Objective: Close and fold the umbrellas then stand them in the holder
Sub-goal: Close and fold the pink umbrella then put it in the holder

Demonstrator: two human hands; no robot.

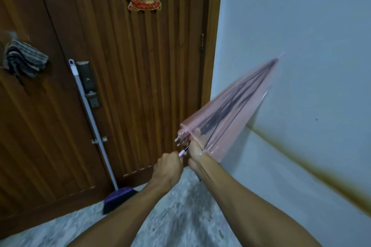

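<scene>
A see-through pink umbrella (230, 110) is nearly collapsed, its tip pointing up and right toward the white wall. My left hand (169, 168) is closed around the umbrella's pink handle at the lower end. Just to its right, my right hand (197, 146) reaches inside the canopy's open rim and grips the shaft; its fingers are partly hidden by the pink plastic. No holder is in view.
A brown wooden door (130, 76) with a metal lock (89, 84) fills the left. A broom (94, 126) with a purple head leans on it. A grey cloth (24, 60) hangs at left. The white wall (301, 26) stands close on the right, over a speckled floor (170, 206).
</scene>
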